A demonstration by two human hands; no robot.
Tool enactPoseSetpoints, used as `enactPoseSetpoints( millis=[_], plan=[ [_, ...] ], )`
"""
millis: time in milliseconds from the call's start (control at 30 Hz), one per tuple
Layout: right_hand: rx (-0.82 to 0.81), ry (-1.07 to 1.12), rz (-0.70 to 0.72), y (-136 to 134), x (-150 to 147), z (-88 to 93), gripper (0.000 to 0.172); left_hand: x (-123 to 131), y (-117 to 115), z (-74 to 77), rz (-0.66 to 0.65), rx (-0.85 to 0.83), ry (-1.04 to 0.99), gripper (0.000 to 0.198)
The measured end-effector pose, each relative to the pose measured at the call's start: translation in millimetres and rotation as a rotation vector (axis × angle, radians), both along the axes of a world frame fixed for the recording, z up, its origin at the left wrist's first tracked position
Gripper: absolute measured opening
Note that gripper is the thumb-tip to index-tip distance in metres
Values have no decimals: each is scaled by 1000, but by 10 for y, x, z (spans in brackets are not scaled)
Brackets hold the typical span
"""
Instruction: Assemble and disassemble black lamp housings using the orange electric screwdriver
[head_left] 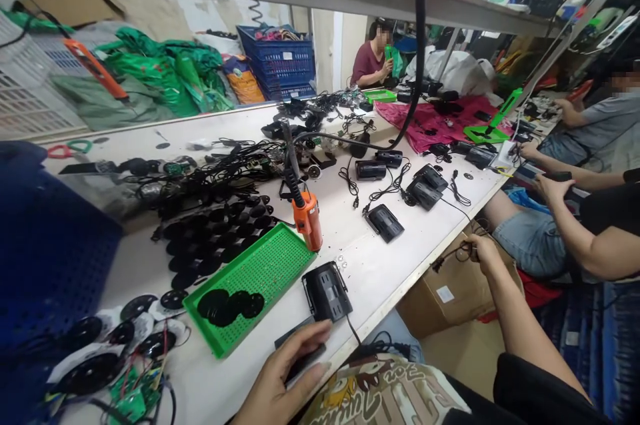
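Observation:
My left hand [280,372] is at the table's front edge, its thumb and fingers curled round a dark plastic device [306,362] that the hand partly covers. Just beyond it a black slotted device [327,292] lies on the table, its cord running over the edge. Off to the right, past the table edge, my right hand [485,255] pinches a thin black cable [453,254] with a plug hanging at its end. To the left of the devices, a green perforated tray [273,272] carries several black discs [230,305].
An orange electric screwdriver [307,222] hangs over the tray's far corner. Several black devices [384,222] with cords lie farther along. Cables [220,172], speakers [90,372] and green circuit boards [135,392] crowd the left. A cardboard box [440,298] stands below. Co-workers sit along the bench.

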State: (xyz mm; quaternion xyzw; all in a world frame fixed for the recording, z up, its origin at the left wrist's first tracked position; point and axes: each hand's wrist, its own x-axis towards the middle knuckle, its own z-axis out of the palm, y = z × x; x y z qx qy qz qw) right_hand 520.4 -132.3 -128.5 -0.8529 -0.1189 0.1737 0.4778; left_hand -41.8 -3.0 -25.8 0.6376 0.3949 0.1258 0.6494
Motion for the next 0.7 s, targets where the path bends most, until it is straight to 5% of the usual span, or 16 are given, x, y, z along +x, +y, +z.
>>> enactPoseSetpoints(
  millis=[267, 467, 700],
  plan=[
    [416, 470, -156, 607, -423, -53, 41, 70, -103, -125, 44, 49, -60, 58],
    [634, 536, -247, 598, -677, -65, 41, -46, -110, -161, 8, 36, 1, 53],
    [699, 465, -254, 582, -958, -15, 39, -2, -99, -125, 30, 42, 29, 52]
  ],
)
